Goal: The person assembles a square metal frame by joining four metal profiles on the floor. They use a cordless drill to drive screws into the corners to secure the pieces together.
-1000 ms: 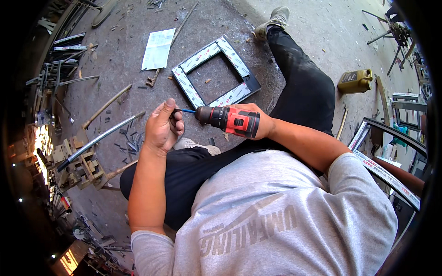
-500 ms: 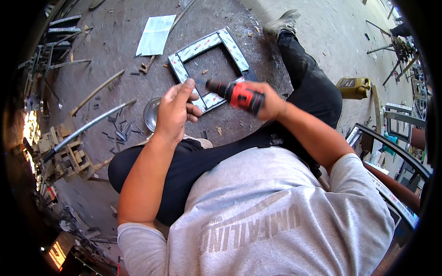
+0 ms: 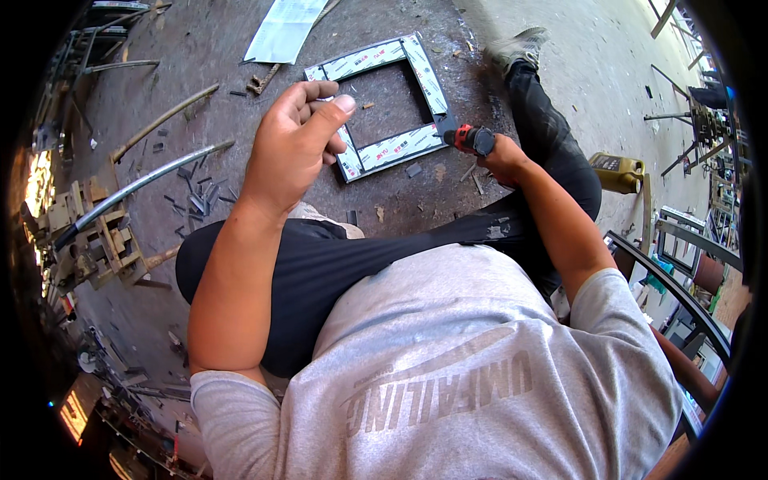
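My right hand [image 3: 506, 162] grips a red and black cordless drill [image 3: 475, 140]. The drill's nose points left, at the lower right corner of a rectangular window frame [image 3: 400, 148] lying on the floor; whether it touches cannot be told. White printed protective film covers the frame's faces. Over the frame's left side is my left hand [image 3: 292, 144], raised, with the fingers curled and the thumb close to the index finger. Anything small held in those fingers is hidden.
A paper sheet [image 3: 282, 30] lies beyond the frame. Several dark offcuts [image 3: 200, 196], a metal pipe [image 3: 152, 186] and a wooden-handled tool [image 3: 164, 124] are on the left. A yellow-brown jug [image 3: 618, 173] stands right of my bent leg. Dark frames [image 3: 680, 292] lean at the right.
The drill has moved right, from beside my left hand to the frame's lower right corner. My left hand has shifted slightly up and left. The metal bowl is now hidden behind my left arm.
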`<state>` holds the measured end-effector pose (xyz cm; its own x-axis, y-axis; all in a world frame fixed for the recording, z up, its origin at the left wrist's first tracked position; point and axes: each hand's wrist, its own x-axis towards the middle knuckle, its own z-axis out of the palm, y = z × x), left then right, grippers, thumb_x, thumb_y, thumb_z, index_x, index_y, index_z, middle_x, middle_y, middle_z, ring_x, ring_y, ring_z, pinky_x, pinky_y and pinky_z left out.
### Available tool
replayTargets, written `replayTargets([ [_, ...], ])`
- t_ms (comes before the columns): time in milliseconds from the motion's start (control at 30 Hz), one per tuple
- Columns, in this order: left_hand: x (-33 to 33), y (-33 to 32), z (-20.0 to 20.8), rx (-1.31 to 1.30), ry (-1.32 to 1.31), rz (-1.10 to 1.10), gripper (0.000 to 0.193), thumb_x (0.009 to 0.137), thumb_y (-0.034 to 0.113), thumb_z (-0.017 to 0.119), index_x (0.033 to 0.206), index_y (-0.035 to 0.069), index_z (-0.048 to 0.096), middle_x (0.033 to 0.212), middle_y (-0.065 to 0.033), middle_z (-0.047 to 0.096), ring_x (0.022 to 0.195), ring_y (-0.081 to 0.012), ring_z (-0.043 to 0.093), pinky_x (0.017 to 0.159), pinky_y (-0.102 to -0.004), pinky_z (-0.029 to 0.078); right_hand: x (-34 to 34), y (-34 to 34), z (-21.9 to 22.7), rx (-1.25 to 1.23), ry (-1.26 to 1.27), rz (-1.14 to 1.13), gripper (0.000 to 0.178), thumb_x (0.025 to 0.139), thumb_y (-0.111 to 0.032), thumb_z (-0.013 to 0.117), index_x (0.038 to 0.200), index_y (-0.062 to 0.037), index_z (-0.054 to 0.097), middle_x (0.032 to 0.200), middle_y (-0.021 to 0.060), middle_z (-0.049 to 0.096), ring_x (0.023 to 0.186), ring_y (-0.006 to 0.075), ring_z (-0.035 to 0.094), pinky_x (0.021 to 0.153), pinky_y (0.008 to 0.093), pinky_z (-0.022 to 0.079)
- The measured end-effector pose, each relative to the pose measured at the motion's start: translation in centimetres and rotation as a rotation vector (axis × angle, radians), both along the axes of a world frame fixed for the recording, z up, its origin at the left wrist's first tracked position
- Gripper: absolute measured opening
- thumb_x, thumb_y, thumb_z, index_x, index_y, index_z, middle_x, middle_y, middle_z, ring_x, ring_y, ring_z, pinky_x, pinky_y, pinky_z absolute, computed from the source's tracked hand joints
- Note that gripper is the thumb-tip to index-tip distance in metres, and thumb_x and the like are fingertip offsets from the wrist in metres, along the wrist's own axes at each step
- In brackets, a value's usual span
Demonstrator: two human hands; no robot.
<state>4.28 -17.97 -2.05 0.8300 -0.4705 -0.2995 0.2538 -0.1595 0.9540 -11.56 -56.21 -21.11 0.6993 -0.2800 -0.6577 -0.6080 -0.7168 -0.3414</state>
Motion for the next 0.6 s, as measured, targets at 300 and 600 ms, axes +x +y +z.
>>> replayTargets([
  [300,0.9,-1.0,0.5,0.061,-0.158,-0.106,0.056,0.097,0.035,0.073,0.129,-0.009,0.06,0.09,-0.0072,0.068,0.077,-0.0101,0.065,0.068,-0.0248,0.052,-0.6,-0.4,-0.7,-0.073,0.046,-0.043,0.034,0.08,-0.019,0.074,0.107,0.0009,0.074,0.095,0.0235,0.076,0.094,0.037,0.077,0.083,0.0429,0.059],
  [600,1.8,-1.5,0.4,0.061,-0.216,-0.121,0.056,0.097,0.035,0.073,0.129,-0.009,0.06,0.089,-0.0068,0.067,0.077,-0.0093,0.064,0.066,-0.0242,0.051,-2.2,-4.4,-5.3,-0.087,0.021,-0.019,0.034,0.077,-0.02,0.076,0.104,0.0009,0.075,0.096,0.0229,0.077,0.093,0.0345,0.078,0.082,0.0426,0.06],
])
